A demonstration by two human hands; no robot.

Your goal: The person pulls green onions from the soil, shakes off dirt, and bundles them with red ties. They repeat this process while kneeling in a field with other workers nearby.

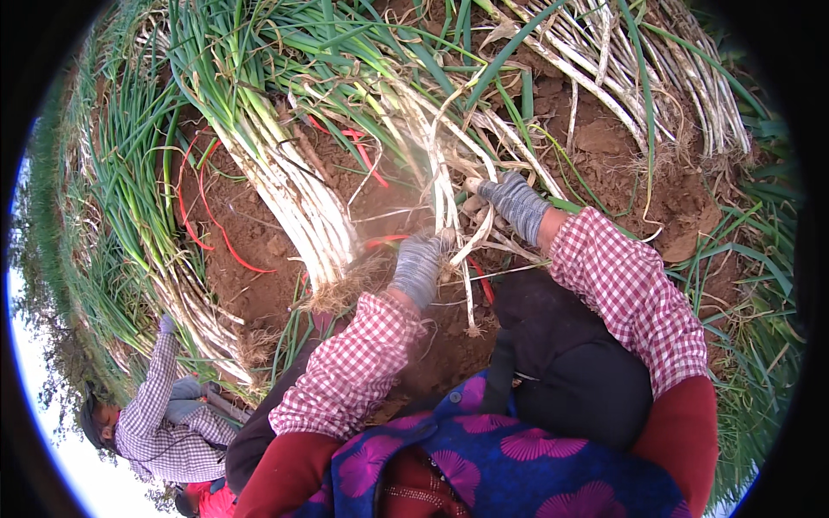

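Observation:
My left hand [416,269], in a grey knit glove, is closed around the lower white ends of a few green onions [442,184]. Their roots are partly hidden by the fingers. To the right, my right hand [518,202], gloved alike, grips a bent onion stalk [484,226] near its lower end. More loose stalks lie beneath and beyond both hands. Left of them rests a thick bundle of green onions [295,194], its root end [337,285] towards me and its green tops pointing away.
Red plastic strips [217,223] lie on the brown soil [259,243]. More onions [602,78] are spread at the upper right, and another pile [188,304] is at the left. A co-worker [171,414] in a checked shirt crouches at the lower left. Green leaves [758,259] border the right side.

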